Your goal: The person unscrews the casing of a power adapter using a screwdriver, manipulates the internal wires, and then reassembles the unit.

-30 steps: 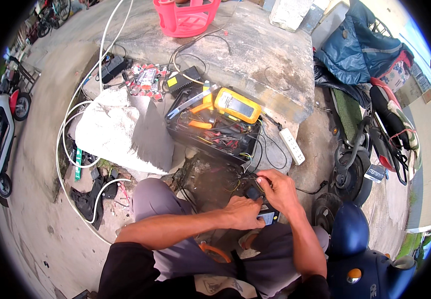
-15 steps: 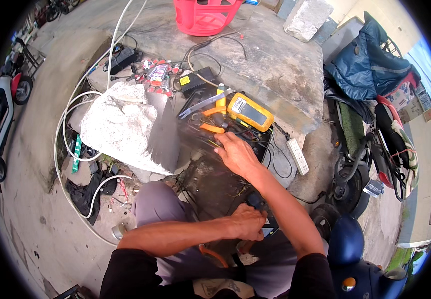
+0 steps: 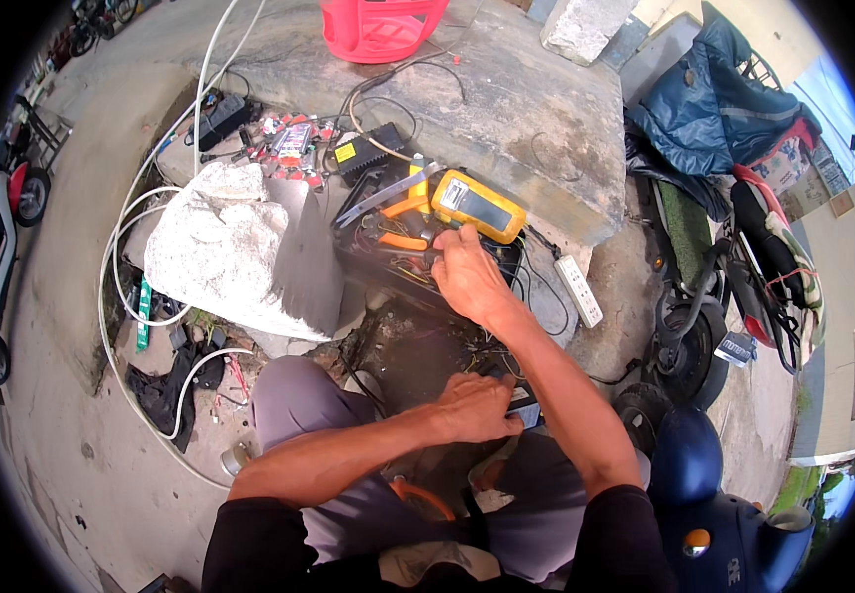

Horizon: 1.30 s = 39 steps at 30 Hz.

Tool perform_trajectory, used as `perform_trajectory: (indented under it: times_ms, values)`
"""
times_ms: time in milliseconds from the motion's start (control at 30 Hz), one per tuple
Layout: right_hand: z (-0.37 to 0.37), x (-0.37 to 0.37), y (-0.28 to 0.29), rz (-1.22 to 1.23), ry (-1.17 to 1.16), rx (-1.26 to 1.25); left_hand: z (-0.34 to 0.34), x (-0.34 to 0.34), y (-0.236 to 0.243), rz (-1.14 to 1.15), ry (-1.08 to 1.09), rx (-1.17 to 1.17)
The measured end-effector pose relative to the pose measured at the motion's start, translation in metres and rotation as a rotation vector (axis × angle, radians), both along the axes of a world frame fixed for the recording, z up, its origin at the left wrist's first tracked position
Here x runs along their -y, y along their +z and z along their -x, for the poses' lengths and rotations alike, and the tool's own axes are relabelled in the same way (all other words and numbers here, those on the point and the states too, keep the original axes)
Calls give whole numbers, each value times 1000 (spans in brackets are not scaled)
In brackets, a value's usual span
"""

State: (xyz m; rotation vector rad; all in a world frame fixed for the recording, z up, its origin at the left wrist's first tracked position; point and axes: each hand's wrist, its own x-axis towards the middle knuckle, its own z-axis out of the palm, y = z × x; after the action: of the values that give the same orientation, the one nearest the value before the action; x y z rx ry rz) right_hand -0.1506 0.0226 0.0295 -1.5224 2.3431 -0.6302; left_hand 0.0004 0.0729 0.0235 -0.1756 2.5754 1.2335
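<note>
An orange handle (image 3: pixel 404 241) is lying crosswise, just left of your nearer right hand (image 3: pixel 473 277); its fingers' grip I can't tell

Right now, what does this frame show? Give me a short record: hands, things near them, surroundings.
left hand: at a small dark box; grip unclear
right hand: over an open black case, by orange handles; grip unclear
beyond right hand: yellow device with screen
right of case: white power strip
left of case: rough white block
</note>
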Motion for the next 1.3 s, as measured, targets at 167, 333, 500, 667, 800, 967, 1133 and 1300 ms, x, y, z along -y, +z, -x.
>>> perform_trajectory:
  times_ms: [167,333,500,667,800,967,1133,1300]
  values:
    - [25,-126,101,256,-349,587,19,31,-16,-437,350,39]
    - [-2,-250,116,548,-467,631,35,32,-18,-817,559,-113]
    - [-42,-285,76,607,-508,258,37,17,-35,-977,613,-209]
    - [-42,-297,61,594,-354,105,44,-4,-10,-1085,594,-216]
    - [-36,-299,62,553,-329,15,56,-7,-18,-1151,616,-242]
    - [-30,-301,64,455,-298,-43,66,-15,-18,-1063,676,-290]
    - [-28,-294,63,443,-252,14,63,-2,-51,-882,706,-342]
    - [-31,-288,60,376,-288,-155,67,2,-38,-626,597,-402]
